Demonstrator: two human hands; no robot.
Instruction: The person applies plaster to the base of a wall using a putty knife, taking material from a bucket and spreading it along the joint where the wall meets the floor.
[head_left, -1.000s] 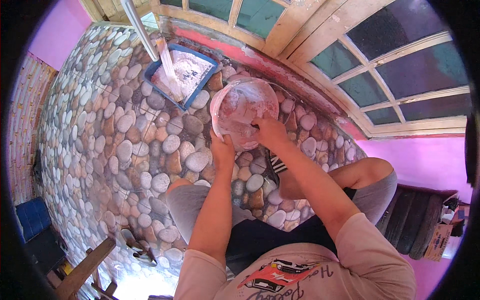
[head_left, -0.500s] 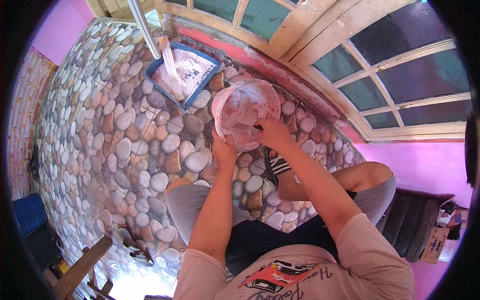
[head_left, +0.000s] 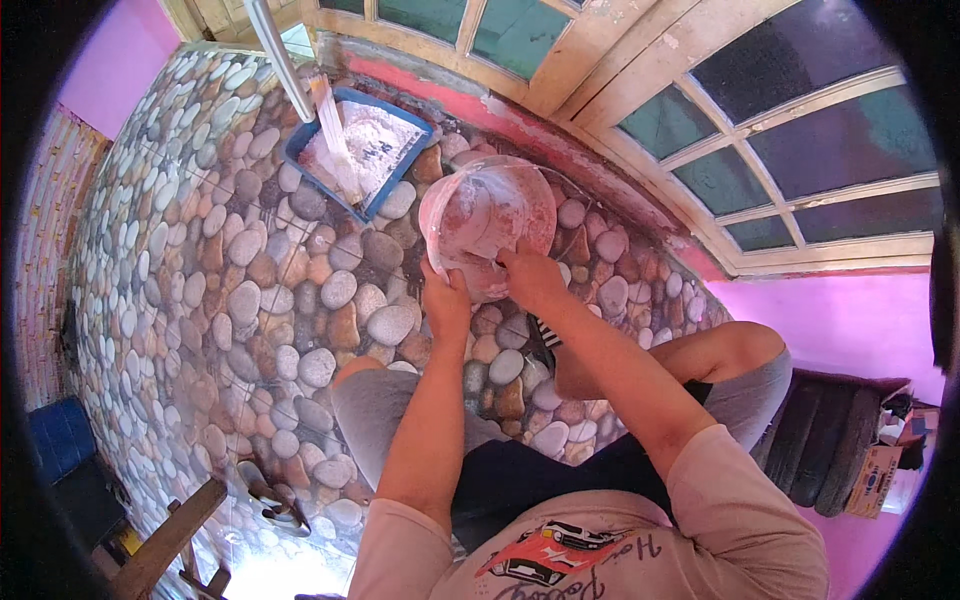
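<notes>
Bucket point(head_left: 455, 210), translucent and pinkish, its inner wall smeared with pale residue, in front of the person at the upper centre of the view, on the pebble-patterned floor point(head_left: 250, 340); its mouth faces the camera, though whether it stands level or tilts cannot be told. Left hand point(head_left: 445, 292) grips the bucket's near-left rim, thumb and fingers closed on the wall; right hand point(head_left: 530, 275) lies at the near-right side of the mouth, fingers curled narrowly about a flat-bladed tool point(head_left: 486, 256), whose handle is hidden by the hand and whose exact kind cannot be told. Left of the bucket and apart from it, a blue dustpan point(head_left: 372, 210) holds whitish powder point(head_left: 388, 155) with a few dark specks; a pale, slender brush point(head_left: 331, 118) rests in the pan beside a metal pole point(head_left: 276, 55). Beyond the bucket runs a chipped red sill point(head_left: 440, 97), below a wooden-framed glazed door point(head_left: 770, 160); a striped sandal point(head_left: 545, 335) shows beneath the right forearm; at the far right stands a cardboard box point(head_left: 873, 482).
</notes>
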